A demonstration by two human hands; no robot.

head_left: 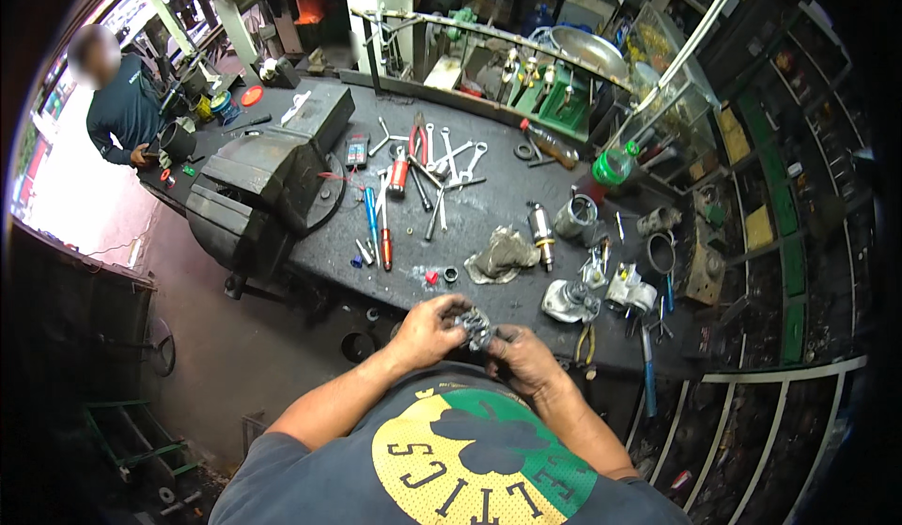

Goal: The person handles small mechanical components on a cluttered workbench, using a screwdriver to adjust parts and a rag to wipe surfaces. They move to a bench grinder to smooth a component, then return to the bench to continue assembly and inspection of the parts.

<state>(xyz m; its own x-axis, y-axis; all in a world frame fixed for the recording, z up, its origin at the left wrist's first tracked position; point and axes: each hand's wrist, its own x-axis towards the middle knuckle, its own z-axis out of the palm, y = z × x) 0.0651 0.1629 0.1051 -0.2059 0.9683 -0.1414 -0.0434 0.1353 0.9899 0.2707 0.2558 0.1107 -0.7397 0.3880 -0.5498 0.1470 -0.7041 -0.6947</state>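
Close to my chest, at the bench's near edge, both my hands hold a small dark metal part (475,329) with an uneven, greasy-looking surface; its exact kind I cannot make out. My left hand (430,333) closes its fingers on the part's left side. On the other side my right hand (528,360) pinches the lower right of it. Just beyond lie a small red piece (431,278) and a dark ring (451,273). A crumpled grey rag (505,255) sits further off, beside a cylindrical metal part (540,232).
A big bench vise (268,173) fills the bench's left. Wrenches (462,154), red-handled pliers (418,137), a blue screwdriver (371,217) and a small meter (357,151) lie mid-bench. Right stand a metal housing (569,301) and bottles (611,166). Another person (124,107) stands far left.
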